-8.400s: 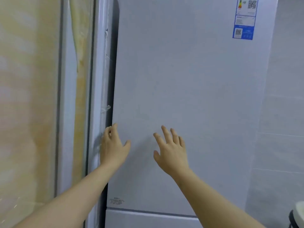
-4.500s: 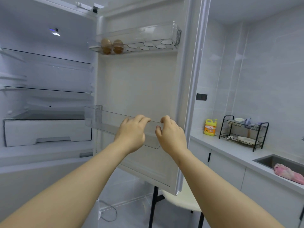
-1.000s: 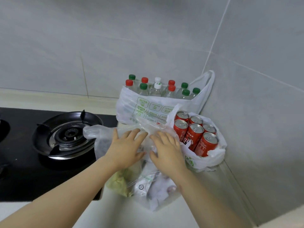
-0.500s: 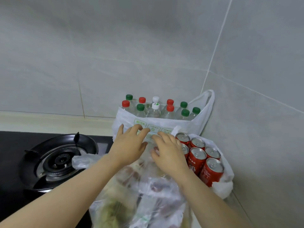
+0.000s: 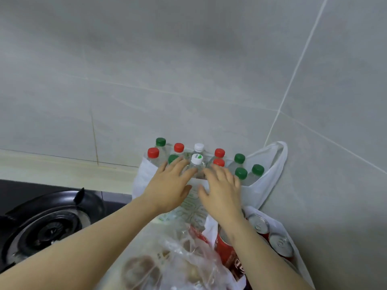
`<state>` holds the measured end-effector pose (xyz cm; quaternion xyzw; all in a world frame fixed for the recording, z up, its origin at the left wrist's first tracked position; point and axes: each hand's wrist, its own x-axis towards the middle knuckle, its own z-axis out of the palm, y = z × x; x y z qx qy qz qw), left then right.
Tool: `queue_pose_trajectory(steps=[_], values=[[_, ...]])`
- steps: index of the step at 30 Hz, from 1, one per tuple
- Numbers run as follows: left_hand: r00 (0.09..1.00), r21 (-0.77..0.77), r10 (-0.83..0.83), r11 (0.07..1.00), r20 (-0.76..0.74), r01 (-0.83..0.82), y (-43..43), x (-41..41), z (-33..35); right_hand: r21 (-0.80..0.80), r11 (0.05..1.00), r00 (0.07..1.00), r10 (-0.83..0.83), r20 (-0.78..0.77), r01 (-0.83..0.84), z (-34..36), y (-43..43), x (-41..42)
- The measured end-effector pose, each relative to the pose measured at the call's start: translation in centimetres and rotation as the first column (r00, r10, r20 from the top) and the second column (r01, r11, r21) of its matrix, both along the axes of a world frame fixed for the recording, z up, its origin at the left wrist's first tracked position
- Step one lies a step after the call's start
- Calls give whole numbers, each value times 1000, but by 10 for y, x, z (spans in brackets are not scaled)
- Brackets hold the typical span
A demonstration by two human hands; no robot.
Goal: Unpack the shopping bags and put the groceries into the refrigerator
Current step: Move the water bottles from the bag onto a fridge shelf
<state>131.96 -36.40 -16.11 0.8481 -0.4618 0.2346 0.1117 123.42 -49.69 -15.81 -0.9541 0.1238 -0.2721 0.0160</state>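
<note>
Mostly grey tiled walls (image 5: 188,70); hob (image 5: 48,227) beside; left hand (image 5: 167,190), right hand (image 5: 222,191) spread, empty, at bottle bag (image 5: 261,188).

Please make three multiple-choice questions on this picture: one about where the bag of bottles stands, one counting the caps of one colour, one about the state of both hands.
1. Where stands the white plastic bag of clear plastic bottles?
A. on a chair
B. in the corner of the grey tiled walls
C. on a hook

2. How many white screw caps show?
A. none
B. two
C. five

3. How are the left hand and the right hand?
A. clenched fists
B. gripping the bag handles
C. open, fingers straight

Answers:
1 B: the bag fills the angle where the walls meet.
2 B: only two caps are white.
3 C: all fingers stretch out, holding nothing.
</note>
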Motion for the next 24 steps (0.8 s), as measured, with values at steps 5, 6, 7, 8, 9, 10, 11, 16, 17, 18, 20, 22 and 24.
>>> queue_pose_trajectory(steps=[5, 6, 7, 8, 9, 10, 11, 16, 17, 18, 20, 22, 24], values=[[989, 0, -135, 991, 56, 136, -44, -1, 3, -34, 962, 962, -269, 55, 271, -2, -39, -9], [987, 35, -151, 988, 52, 150, -50, -3, 3, -30, 947, 947, -320, 34, 321, -4, -45, -14], [986, 63, -163, 985, 37, 160, -56, -7, 2, -24, 932, 933, -361, -6, 361, -7, -49, -19], [985, 97, -173, 980, 8, 171, -61, -10, 0, -23, 921, 919, -389, -60, 388, -11, -53, -25], [986, 136, -168, 976, -11, 168, -66, -14, -2, -21, 917, 907, -397, -141, 398, -15, -58, -30], [991, 196, -129, 971, -44, 136, -70, -17, -5, -17, 919, 894, -388, -224, 394, -17, -63, -35], [994, 242, -88, 965, -67, 101, -71, -19, -8, -18, 928, 887, -361, -288, 372, -20, -69, -40], [987, 296, -94, 947, -128, 129, -73, -26, -15, -122, 933, 878, -360, -315, 339, -30, -90, -51], [985, 284, -85, 951, -149, 125, -73, -27, -15, -162, 927, 881, -373, -290, 339, -31, -94, -50], [985, 265, -69, 958, -159, 110, -73, -28, -15, -199, 918, 889, -386, -245, 344, -31, -96, -49], [986, 219, -40, 973, -162, 75, -74, -28, -15, -245, 899, 908, -400, -123, 363, -30, -102, -45], [986, 127, -55, 989, -159, 76, -77, -26, -16, -252, 895, 924, -382, -5, 369, -23, -105, -41], [989, 6, -112, 994, -97, 113, -82, -22, -17, -243, 903, 932, -361, 18, 355, -13, -106, -36]])
